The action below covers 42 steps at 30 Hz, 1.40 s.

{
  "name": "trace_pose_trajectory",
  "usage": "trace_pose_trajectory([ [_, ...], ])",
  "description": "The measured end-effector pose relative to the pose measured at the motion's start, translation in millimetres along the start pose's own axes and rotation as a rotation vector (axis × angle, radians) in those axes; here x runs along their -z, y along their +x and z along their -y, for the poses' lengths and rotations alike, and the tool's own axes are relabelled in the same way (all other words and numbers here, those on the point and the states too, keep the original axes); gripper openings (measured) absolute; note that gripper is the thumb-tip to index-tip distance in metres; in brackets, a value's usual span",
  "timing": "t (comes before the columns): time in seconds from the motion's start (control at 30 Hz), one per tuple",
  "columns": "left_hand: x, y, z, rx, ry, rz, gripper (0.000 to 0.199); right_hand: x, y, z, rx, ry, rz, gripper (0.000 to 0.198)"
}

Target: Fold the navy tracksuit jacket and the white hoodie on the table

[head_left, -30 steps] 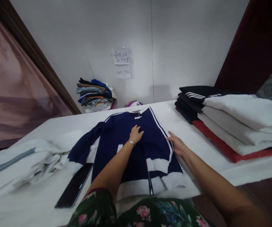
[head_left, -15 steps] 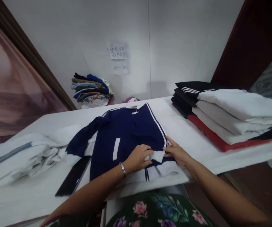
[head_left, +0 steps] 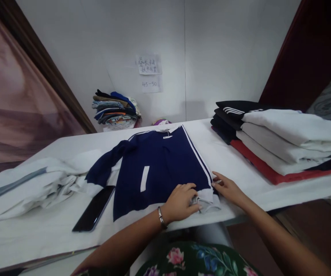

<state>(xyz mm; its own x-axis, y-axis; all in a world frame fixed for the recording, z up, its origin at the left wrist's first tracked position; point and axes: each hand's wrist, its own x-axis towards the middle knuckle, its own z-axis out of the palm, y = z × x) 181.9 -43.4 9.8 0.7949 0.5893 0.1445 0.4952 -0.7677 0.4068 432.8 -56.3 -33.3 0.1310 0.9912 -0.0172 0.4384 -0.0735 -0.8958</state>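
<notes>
A dark blue jacket (head_left: 159, 168) with white trim lies spread on the white table (head_left: 202, 142), its collar at the far side and its hem at the near side. The left hand (head_left: 179, 203) covers part of a white cuff (head_left: 207, 194) and the hem, so I can't see all of them. Its fingers bend over the cuff, but I can't tell if its grip is tight. The right hand (head_left: 228, 189) has its fingertips at the striped right edge of the jacket. I can't tell if that grip is pinching the cloth. The left arm hides some of the near hem too. Far back, something purple (head_left: 161, 122) just peeks over the table edge, and I can't make out what it is. The big folded pile (head_left: 280, 138) on the right is cut off at its right end.

The hem lies close to the table's near edge. A strip of bare white shows between the jacket and the big pile. On the left it is tighter: a black phone (head_left: 94, 211) and a crumpled white cloth (head_left: 36, 188) sit near the sleeve.
</notes>
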Motion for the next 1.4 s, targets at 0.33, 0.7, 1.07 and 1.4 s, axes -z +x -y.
trace_pose_trajectory([
  [0.33, 6, -15, 6, -0.023, -0.056, -0.010, 0.052, 0, 6, 4, 0.017, -0.055, -0.044, 0.065],
  [0.7, 53, 105, 109, 0.350, 0.261, -0.169, 0.050, -62, 41, 67, 0.439, -0.588, 0.211, 0.059],
  [1.07, 8, 118, 178, 0.668, 0.244, -0.119, 0.078, -74, 43, 34, 0.332, -0.643, 0.301, 0.061],
  [1.4, 10, 117, 173, 0.671, 0.256, -0.134, 0.077, -52, 117, 67, 0.395, -0.638, -0.027, 0.063],
])
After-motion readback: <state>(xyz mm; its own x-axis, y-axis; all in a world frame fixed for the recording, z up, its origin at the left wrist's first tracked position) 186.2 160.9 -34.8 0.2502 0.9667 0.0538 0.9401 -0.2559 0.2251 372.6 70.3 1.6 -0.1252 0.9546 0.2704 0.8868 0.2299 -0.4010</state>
